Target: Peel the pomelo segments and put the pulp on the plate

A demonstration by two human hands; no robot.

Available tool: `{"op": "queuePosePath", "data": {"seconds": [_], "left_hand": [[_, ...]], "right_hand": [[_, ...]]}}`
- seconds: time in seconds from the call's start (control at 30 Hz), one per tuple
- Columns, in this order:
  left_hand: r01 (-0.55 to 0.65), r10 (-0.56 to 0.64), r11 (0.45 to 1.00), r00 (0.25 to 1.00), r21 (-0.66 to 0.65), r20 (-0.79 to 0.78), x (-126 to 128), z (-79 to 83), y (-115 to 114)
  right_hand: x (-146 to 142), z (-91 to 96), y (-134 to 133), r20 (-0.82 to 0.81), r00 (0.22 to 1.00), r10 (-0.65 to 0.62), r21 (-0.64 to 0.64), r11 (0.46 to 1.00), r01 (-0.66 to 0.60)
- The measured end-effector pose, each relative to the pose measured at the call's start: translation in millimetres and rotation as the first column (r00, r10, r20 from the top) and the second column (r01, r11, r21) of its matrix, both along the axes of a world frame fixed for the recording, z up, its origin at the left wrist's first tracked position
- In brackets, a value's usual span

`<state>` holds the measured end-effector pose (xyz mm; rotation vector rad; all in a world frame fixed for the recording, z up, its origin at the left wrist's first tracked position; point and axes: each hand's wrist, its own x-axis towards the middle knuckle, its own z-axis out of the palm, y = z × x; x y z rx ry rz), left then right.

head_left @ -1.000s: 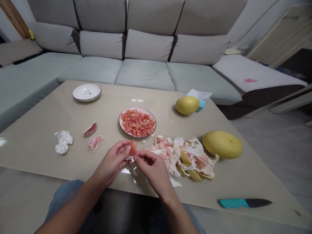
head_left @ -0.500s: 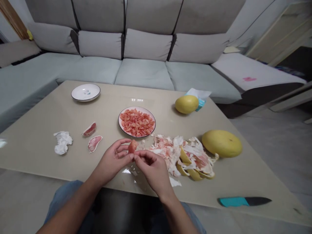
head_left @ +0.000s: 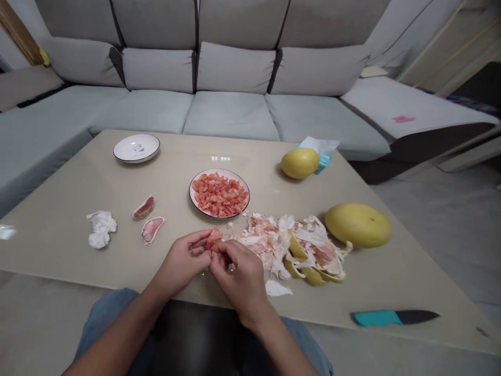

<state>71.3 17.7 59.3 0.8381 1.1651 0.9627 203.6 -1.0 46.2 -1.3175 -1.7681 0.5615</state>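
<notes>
The tabletop [head_left: 58,245] is glossy glass — the sofa [head_left: 230,120] matt cloth, the knife handle [head_left: 376,318] smooth plastic.

The right hand [head_left: 238,274] is hiding part of the pomelo piece [head_left: 214,238] at the left hand [head_left: 183,261]; the whole pomelo [head_left: 300,163] is blocking part of the packet [head_left: 323,163]; the bottom edge is cutting off both forearms [head_left: 117,334]; the top edge is cutting off the sofa [head_left: 230,68]; the dish [head_left: 136,148] is showing a mark too small to read.
</notes>
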Motion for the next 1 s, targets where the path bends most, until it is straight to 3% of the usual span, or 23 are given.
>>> {"op": "queuePosePath", "data": {"seconds": [0.23, 0.33, 0.47, 0.63, 0.77, 1.0], "left_hand": [[0.077, -0.078, 0.997, 0.997, 0.020, 0.013, -2.6, -0.9, 0.1], [0.071, -0.070, 0.997, 0.996, -0.022, 0.051, -8.3, 1.5, 1.2], [0.134, -0.127, 0.989, 0.985, -0.060, 0.113, -14.1, 7.1, 1.6], [0.181, -0.180, 0.984, 0.973, 0.006, 0.142, -12.1, 6.1, 0.1], [0.166, -0.159, 0.986, 0.965, -0.021, 0.207, -10.9, 2.7, -0.4], [0.078, -0.040, 0.993, 0.930, -0.090, 0.365, -14.1, 1.8, 4.7]], "right_hand": [[-0.2, -1.4, -0.8, -0.006, 1.000, -0.009, 0.016, 1.000, 0.009], [7.9, 5.2, 3.0, -0.124, 0.991, -0.055, -0.096, 0.994, 0.043], [20.2, 13.7, 9.1, -0.314, 0.946, -0.076, -0.329, 0.944, -0.034], [20.2, 17.0, 9.7, -0.398, 0.917, -0.031, -0.355, 0.927, -0.123], [16.7, 17.9, 7.4, -0.414, 0.910, -0.019, -0.328, 0.936, -0.130], [22.7, 19.4, 8.3, -0.438, 0.898, -0.042, -0.415, 0.895, -0.160]]}}
